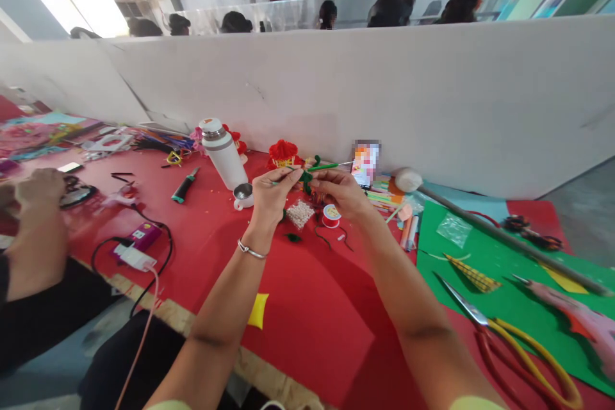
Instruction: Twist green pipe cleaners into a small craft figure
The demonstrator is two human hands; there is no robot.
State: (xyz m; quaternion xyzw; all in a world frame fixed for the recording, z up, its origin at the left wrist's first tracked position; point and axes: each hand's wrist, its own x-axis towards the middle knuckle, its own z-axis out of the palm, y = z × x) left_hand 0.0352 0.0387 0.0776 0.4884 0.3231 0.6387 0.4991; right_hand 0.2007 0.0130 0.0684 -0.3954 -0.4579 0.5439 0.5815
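Note:
Both hands meet over the red table, fingertips pinched around a small dark green fuzzy piece (pixel 306 179), which looks like bent pipe cleaner. My left hand (pixel 271 195) is closed on its left side and wears a silver bangle at the wrist. My right hand (pixel 343 191) is closed on the right side. A thin green stick (pixel 325 167) with a slim pale end lies along the right fingertips; whether it is held I cannot tell. Below the hands are a packet of pale beads (pixel 300 214), a red spool (pixel 331 216) and a dark green scrap (pixel 293 237).
A white thermos (pixel 225 157), its cup (pixel 243 195) and a red ornament (pixel 283 154) stand behind. A phone (pixel 366 163) leans at the partition (pixel 307 83). Scissors (pixel 480 323) and a pink glue gun (pixel 571 320) lie right. Another person's hand (pixel 41 189) works at left, near cables and a purple box (pixel 139 238).

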